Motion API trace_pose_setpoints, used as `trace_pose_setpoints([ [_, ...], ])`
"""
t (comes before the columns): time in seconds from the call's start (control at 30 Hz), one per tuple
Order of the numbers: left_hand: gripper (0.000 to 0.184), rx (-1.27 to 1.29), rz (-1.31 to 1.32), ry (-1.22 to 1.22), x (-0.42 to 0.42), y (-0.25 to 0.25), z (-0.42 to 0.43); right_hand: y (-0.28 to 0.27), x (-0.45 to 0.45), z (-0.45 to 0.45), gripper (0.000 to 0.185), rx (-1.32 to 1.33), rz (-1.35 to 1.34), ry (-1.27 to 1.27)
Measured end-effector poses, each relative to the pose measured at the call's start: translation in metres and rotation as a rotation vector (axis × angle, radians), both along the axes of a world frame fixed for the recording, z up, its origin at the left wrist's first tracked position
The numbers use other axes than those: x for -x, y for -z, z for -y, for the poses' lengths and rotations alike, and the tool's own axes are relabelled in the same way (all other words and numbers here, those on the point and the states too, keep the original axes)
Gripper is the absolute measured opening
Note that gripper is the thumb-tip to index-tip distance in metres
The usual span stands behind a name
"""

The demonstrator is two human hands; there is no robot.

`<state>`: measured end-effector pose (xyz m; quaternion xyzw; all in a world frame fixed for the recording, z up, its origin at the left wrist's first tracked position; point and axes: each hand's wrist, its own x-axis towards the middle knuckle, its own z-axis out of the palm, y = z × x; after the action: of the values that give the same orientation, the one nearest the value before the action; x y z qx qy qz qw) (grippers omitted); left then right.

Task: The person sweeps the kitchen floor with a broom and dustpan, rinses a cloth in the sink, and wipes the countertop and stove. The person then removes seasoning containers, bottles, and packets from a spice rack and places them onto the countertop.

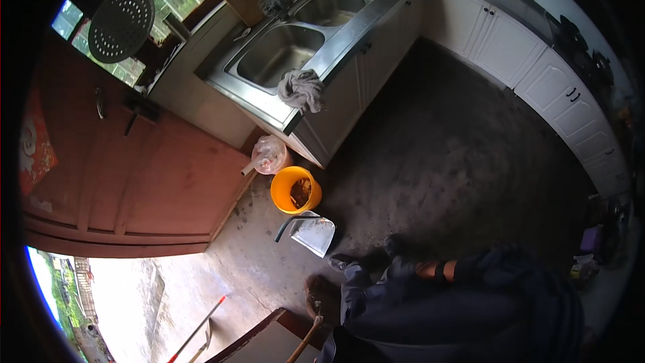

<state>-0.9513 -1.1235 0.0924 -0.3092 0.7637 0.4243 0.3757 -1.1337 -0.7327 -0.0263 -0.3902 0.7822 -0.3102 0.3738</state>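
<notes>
My right hand [426, 269] is partly visible low in the view, beside my dark trousers, with a dark band at the wrist; its fingers and anything in them cannot be made out. My left hand is not in view. Left of my shoes stands a broom with a dark brown head [322, 295] and a wooden handle [306, 339] running out at the bottom edge. A metal dustpan [314, 232] with a dark handle lies on the floor in front of my feet. Just beyond it is an orange bucket [277, 189] with brown scraps inside.
A bin with a clear plastic bag [269, 154] stands behind the bucket. A grey cloth [301, 90] hangs over the edge of the double sink counter [263, 105]. White cabinets [508, 39] curve along the right. A red-brown door [151, 178] and a bright doorway are left.
</notes>
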Motion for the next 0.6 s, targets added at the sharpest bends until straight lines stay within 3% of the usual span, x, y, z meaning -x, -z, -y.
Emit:
trace_pose_setpoints([
  [0.3, 0.050, -0.143, -0.121, 0.471, 0.189, 0.029, -0.082, -0.003, -0.085, -0.121, 0.020, -0.018, -0.118, 0.181],
  [0.33, 0.051, -0.161, -0.119, 0.520, 0.203, 0.032, -0.091, -0.031, -0.098, -0.124, 0.018, 0.161, -0.223, 0.390],
  [0.4, 0.053, -0.186, -0.117, 0.608, 0.228, 0.043, -0.098, -0.159, -0.087, -0.122, 0.023, -0.059, 0.114, 0.621],
  [0.43, 0.054, -0.194, -0.116, 0.654, 0.240, 0.050, -0.099, -0.172, -0.100, -0.124, 0.033, 0.091, 0.109, 0.750],
  [0.53, 0.057, -0.213, -0.106, 0.753, 0.273, 0.085, -0.076, -0.207, -0.133, -0.146, 0.045, 0.001, 0.282, 1.055],
  [0.6, 0.059, -0.325, -0.061, 0.729, 0.310, 0.154, -0.029, -0.248, -0.139, -0.158, 0.055, 0.042, 0.519, 1.372],
])
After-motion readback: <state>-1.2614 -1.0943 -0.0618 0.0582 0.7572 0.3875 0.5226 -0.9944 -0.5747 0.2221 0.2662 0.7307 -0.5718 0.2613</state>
